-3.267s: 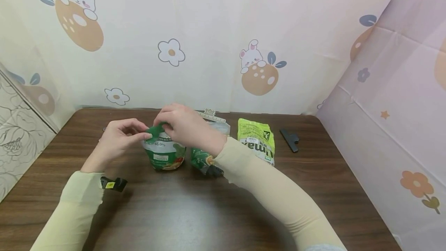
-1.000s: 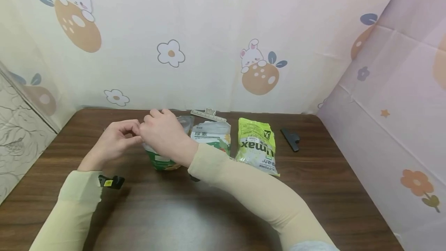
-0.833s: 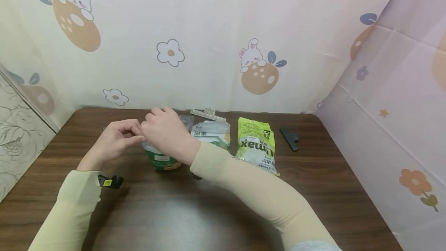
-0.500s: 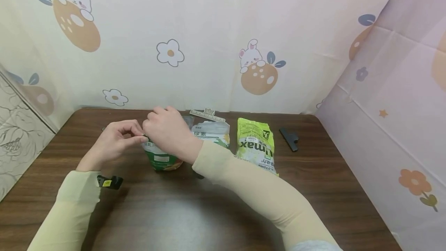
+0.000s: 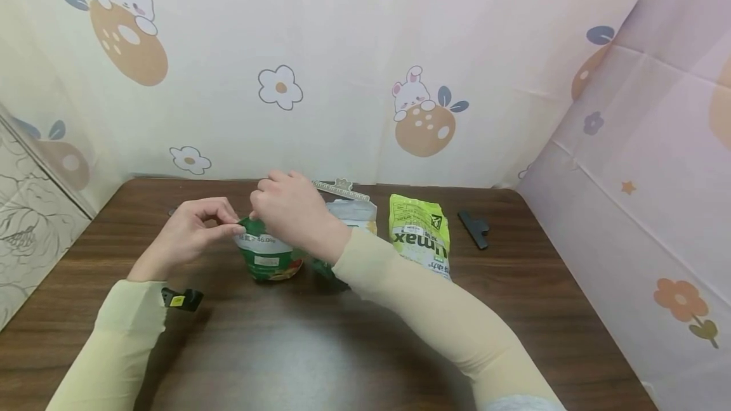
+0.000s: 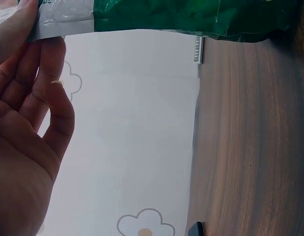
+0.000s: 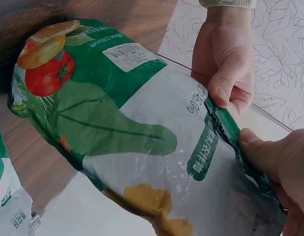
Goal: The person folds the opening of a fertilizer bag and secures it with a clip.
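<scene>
A green-and-white fertilizer bag (image 5: 268, 252) printed with vegetables stands upright left of the table's middle. My left hand (image 5: 197, 227) pinches the left corner of its top edge between thumb and fingers. My right hand (image 5: 299, 214) holds the same top edge further right; in the right wrist view my right thumb (image 7: 258, 145) presses on a green folded rim (image 7: 226, 123). A gap separates the two hands along that rim. The left wrist view shows the bag's side (image 6: 157, 17) with the left fingers at its top end. My right hand and forearm cover part of the bag behind them.
Right of the held bag, a second green-and-white bag (image 5: 356, 211) is partly covered by my right arm. Further right lies a yellow-green bag (image 5: 419, 233). A pale sealing clip (image 5: 341, 190) lies at the back edge, a black clip (image 5: 474, 230) at the right.
My right hand came left to meet the left hand, then slid back right along the bag's top, uncovering more of its front. My left hand keeps its pinch almost in place.
</scene>
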A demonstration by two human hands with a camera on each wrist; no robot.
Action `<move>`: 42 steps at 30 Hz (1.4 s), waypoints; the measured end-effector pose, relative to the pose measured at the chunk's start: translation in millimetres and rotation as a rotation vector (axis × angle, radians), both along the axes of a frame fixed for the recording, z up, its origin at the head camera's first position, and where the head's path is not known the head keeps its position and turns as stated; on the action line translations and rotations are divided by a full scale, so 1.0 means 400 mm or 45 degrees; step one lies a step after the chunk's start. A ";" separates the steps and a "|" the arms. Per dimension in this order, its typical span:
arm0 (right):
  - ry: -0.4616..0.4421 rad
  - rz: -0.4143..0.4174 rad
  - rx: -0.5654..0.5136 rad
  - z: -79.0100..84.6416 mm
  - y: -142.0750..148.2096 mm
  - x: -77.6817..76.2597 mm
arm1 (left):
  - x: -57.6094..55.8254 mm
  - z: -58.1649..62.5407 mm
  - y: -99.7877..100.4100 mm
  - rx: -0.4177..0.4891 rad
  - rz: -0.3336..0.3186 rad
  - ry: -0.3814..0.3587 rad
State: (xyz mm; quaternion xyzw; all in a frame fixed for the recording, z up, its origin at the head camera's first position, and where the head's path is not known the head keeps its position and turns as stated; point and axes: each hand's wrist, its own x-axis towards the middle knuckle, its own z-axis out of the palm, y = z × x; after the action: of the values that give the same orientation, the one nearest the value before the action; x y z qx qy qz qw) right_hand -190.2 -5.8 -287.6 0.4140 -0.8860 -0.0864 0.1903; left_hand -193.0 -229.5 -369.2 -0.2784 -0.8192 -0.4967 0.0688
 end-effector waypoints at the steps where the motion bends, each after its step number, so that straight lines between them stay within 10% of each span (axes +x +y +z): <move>1: 0.000 0.002 -0.007 0.001 0.003 0.000 | -0.001 -0.001 -0.001 -0.002 -0.003 0.000; 15: 0.030 -0.002 -0.115 0.013 0.052 -0.005 | 0.000 0.000 -0.001 -0.039 0.028 0.002; 31: -0.323 0.020 -0.395 0.008 0.103 -0.014 | -0.004 -0.005 -0.005 -0.017 0.032 -0.008; 42: -0.473 0.117 -0.855 -0.053 0.137 -0.015 | -0.001 -0.001 0.000 -0.045 0.009 0.019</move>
State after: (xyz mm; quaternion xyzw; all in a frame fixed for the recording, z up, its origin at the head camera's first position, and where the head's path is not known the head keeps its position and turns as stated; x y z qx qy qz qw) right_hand -196.3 48.9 -308.8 0.3765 -0.8648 0.2937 0.1551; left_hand -193.4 -229.4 -369.6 -0.2803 -0.8284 -0.4796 0.0718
